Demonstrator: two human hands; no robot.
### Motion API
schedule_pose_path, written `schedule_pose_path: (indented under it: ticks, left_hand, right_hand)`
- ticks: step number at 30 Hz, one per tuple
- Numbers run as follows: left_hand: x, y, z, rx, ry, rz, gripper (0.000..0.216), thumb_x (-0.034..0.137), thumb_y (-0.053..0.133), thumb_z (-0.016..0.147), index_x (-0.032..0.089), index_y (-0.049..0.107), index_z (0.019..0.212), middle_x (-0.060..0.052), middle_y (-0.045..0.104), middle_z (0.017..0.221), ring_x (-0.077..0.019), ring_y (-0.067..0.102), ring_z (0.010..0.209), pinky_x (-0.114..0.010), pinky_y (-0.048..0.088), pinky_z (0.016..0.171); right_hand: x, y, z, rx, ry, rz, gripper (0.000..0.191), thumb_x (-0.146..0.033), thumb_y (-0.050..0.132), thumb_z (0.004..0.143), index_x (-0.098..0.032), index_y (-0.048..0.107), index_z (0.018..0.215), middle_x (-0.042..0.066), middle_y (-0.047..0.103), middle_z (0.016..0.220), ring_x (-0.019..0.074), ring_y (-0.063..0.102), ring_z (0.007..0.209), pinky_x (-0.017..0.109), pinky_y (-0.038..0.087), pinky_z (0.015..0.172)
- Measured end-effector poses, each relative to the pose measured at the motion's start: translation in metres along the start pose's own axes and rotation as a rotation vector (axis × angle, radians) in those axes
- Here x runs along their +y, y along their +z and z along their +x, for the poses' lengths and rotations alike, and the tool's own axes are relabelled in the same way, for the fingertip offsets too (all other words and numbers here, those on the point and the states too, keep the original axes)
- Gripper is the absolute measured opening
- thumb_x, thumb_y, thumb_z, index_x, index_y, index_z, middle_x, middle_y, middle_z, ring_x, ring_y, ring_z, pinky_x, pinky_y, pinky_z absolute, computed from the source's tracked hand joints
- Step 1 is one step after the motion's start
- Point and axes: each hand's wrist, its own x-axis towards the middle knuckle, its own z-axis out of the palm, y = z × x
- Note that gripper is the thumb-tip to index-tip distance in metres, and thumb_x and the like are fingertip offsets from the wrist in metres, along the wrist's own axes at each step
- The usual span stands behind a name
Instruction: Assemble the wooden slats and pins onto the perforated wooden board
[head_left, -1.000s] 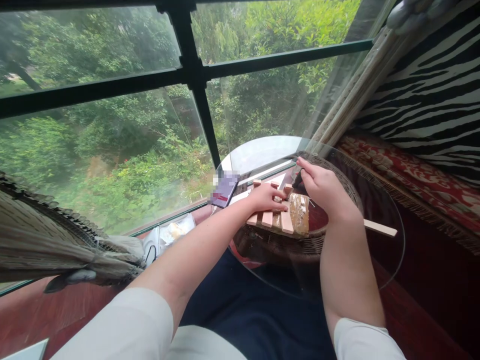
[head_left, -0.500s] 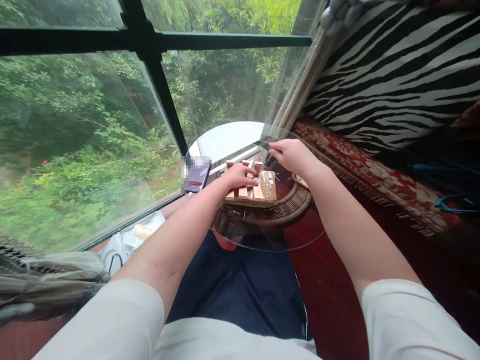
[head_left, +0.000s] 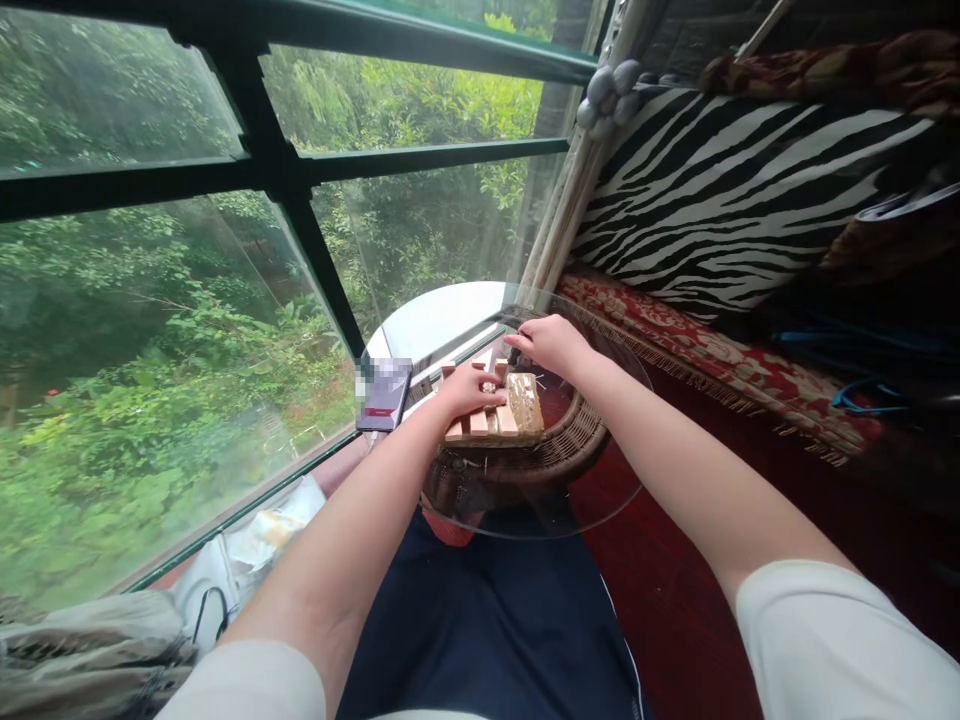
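On the round glass table lies a pale wooden slatted piece, with slats standing in rows. My left hand rests over it, thumb and fingers closed about its slats, a small whitish bit between them. Against its right end sits a shiny golden-amber block, its kind unclear. My right hand hovers beyond and to the right of the wood, apart from it. Its fingers point left and are pressed together; whatever they hold is too small or dark to make out.
A phone lies at the table's left edge by the window. Dark wicker shows below the glass. To the right is a red floral bench cover with fringe. White plastic bags lie at lower left.
The view has tilted up, so the table appears lower. My right hand has come a little nearer to the wooden piece. My left hand stays on it.
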Motion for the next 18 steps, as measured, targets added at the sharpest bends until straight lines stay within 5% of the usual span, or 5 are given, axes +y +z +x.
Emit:
schedule_pose_path:
  ticks: [9, 18]
  left_hand:
    - [-0.001, 0.0, -0.001, -0.004, 0.009, -0.004, 0.044, 0.049, 0.07, 0.067, 0.022, 0.07, 0.102, -0.006, 0.066, 0.1, -0.0217, 0.06, 0.091, -0.03, 0.047, 0.08]
    - [-0.002, 0.003, 0.001, -0.011, 0.007, 0.022, 0.043, 0.05, 0.068, 0.067, 0.023, 0.07, 0.101, -0.005, 0.066, 0.089, -0.0203, 0.06, 0.084, -0.028, 0.045, 0.071]
  right_hand:
    - [-0.018, 0.008, -0.016, 0.04, 0.012, 0.063, 0.038, -0.028, 0.035, 0.094, -0.012, 0.054, 0.123, 0.014, 0.067, 0.11, 0.0228, 0.061, 0.097, 0.028, 0.04, 0.077]
    - [-0.017, 0.004, -0.016, 0.008, 0.115, -0.117, 0.039, -0.035, 0.031, 0.096, -0.015, 0.064, 0.098, 0.015, 0.067, 0.096, 0.022, 0.062, 0.086, 0.029, 0.04, 0.072]
